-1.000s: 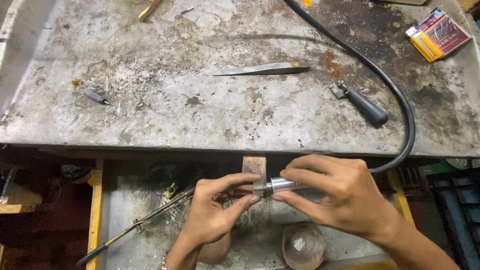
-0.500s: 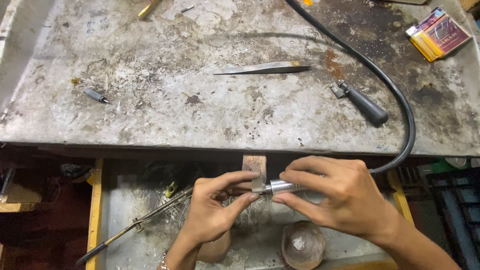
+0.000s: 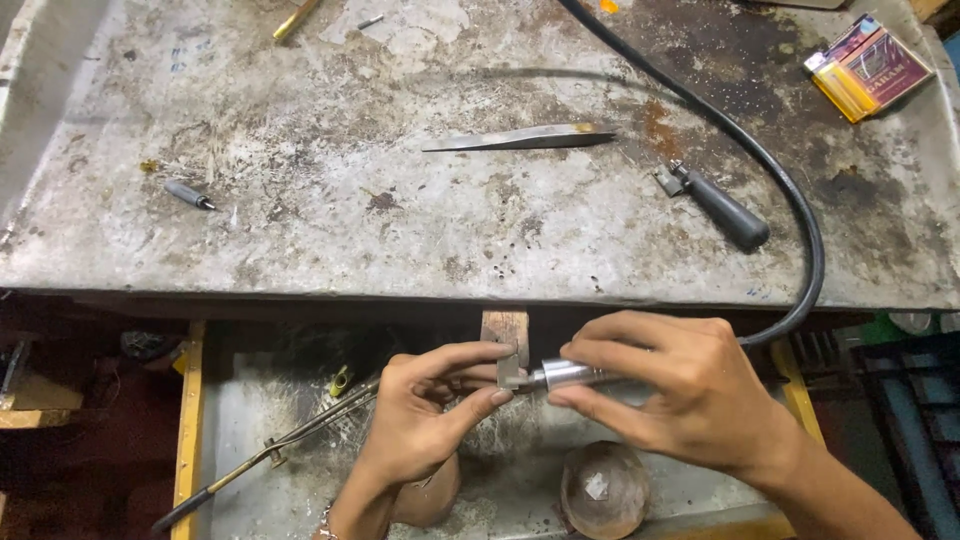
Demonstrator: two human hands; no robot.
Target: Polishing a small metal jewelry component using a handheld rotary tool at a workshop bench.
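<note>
— handpiece, silver tip, where is it?
— pinched in the right hand, tip toward the left hand, whose thumb and fingers pinch a small metal piece at the wooden peg.
— beyond the hands?
— its black hose loops over the bench, past tweezers and a black-handled tool.

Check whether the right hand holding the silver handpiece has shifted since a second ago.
No. The right hand and silver handpiece sit unchanged beside the wooden bench peg.
</note>
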